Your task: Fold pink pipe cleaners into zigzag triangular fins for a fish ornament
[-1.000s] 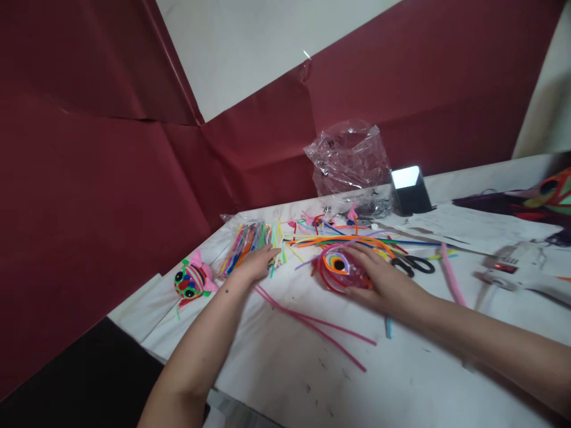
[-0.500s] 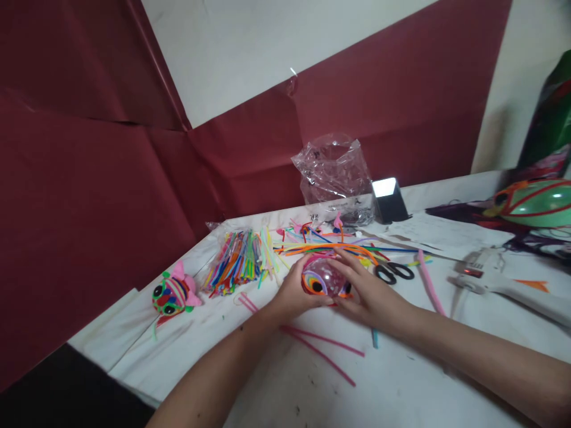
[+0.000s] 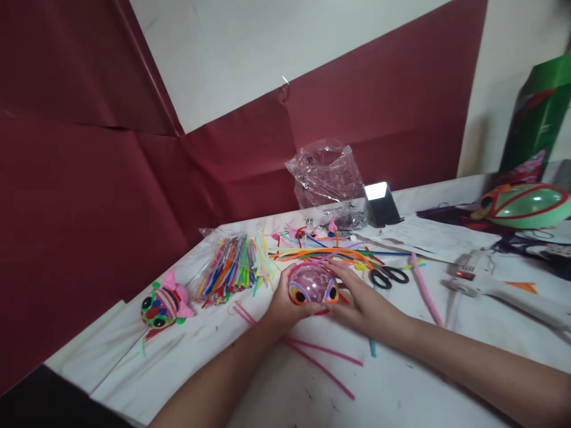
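Between my two hands is a see-through pinkish ball (image 3: 313, 282) with two eyes made of coloured pipe cleaners and black centres; both eyes face me. My left hand (image 3: 284, 304) curves round its left side, thumb along the bottom. On the other side, my right hand (image 3: 358, 304) grips it with fingers over the top right and thumb low. Pink pipe cleaners (image 3: 323, 351) lie on the table below my wrists. Right behind my right hand are black-handled scissors (image 3: 387, 276) and a spread of loose coloured pipe cleaners (image 3: 312, 254).
A finished pipe-cleaner fish (image 3: 163, 303) sits at the left. A bag of pipe cleaners (image 3: 234, 267) lies behind it. Farther back are a clear plastic bag (image 3: 325, 178) and a propped phone (image 3: 382, 205). At right lie a white glue gun (image 3: 495, 282) and a green balloon-like fish (image 3: 526, 205).
The ball has been turned between my hands, so both eyes now show fully towards me. Both hands keep hold of it. The head view has shifted slightly.
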